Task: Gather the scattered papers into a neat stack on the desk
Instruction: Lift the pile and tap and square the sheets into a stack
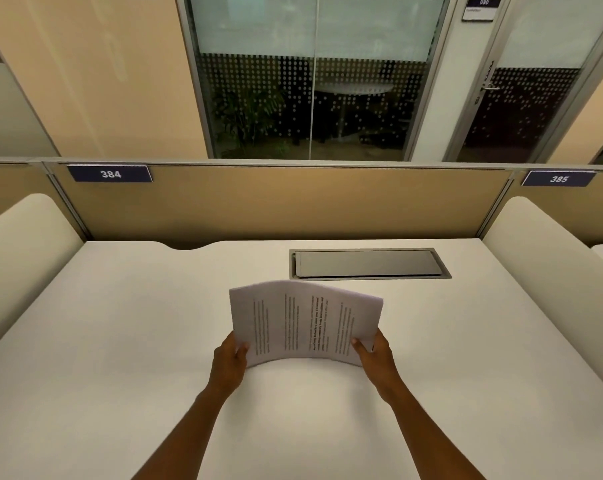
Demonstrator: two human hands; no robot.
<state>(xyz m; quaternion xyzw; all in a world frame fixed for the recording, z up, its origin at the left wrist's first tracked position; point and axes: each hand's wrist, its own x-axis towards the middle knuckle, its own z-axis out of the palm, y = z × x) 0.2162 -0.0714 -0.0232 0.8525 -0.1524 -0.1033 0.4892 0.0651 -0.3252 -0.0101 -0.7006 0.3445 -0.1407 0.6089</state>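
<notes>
A bundle of white printed papers is held upright above the middle of the white desk, its text running sideways and its sheets bowed in an arch. My left hand grips the bundle's lower left corner, thumb on the front. My right hand grips the lower right corner the same way. The bottom edge of the papers hangs a little above the desk surface. No loose sheets lie elsewhere on the desk.
A grey metal cable hatch is set flush in the desk behind the papers. Rounded white side dividers stand at left and right. A tan back partition carries the number plates 384 and 385.
</notes>
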